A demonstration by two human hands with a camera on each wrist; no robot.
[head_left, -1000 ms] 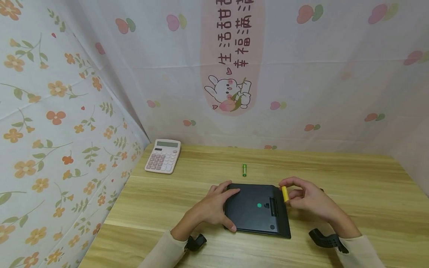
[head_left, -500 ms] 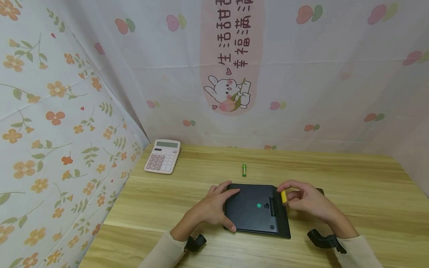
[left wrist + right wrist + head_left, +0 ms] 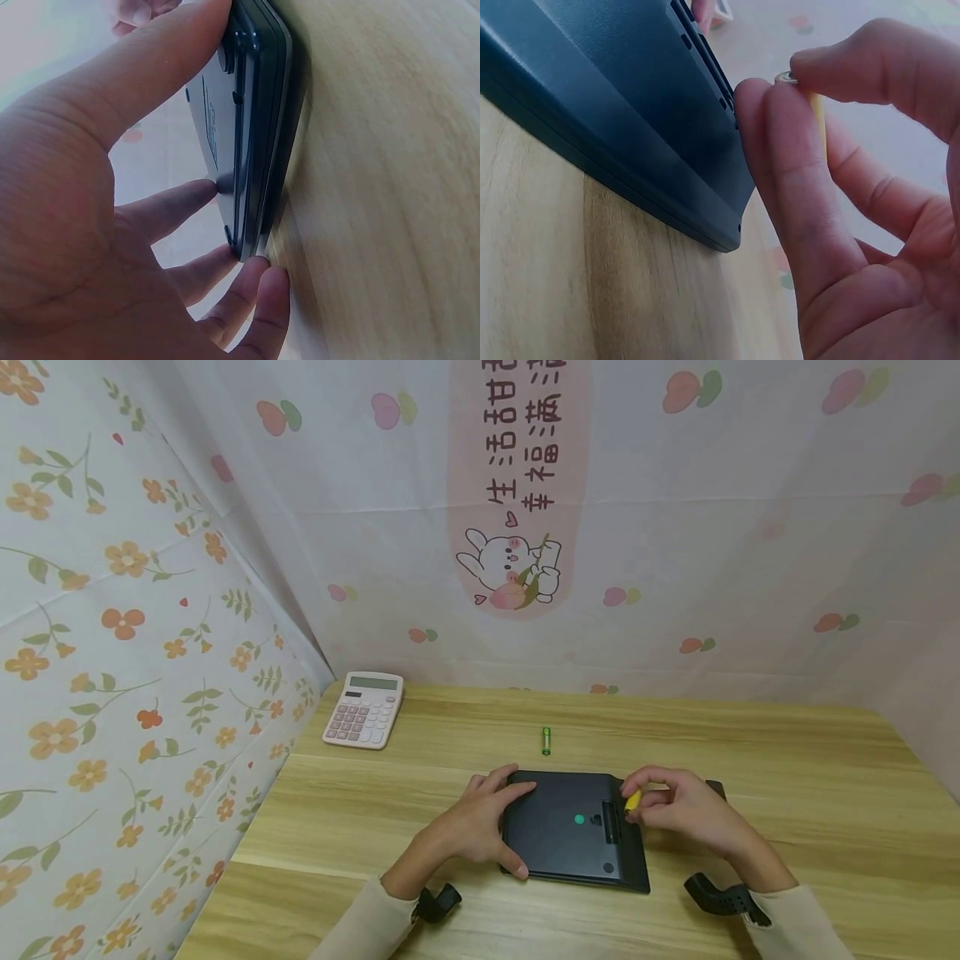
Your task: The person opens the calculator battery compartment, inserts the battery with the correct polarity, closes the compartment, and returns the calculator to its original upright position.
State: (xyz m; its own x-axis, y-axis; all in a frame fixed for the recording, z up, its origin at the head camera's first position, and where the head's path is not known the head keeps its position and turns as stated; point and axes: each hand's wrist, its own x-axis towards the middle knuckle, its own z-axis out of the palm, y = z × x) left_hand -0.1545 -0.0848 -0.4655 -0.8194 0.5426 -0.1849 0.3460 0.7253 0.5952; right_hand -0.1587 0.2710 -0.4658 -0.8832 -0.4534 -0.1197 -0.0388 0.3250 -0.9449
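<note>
left hand: spread across device | right hand: pinches yellow battery

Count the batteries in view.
2: a green battery on the table, a yellow battery in the right grip. More could be hidden inside the black device.

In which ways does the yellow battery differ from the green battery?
The yellow battery is pinched in the right hand, while the green battery lies on the table. The yellow battery is partly covered by that hand; the green battery is uncovered. Both are cylindrical.
</note>
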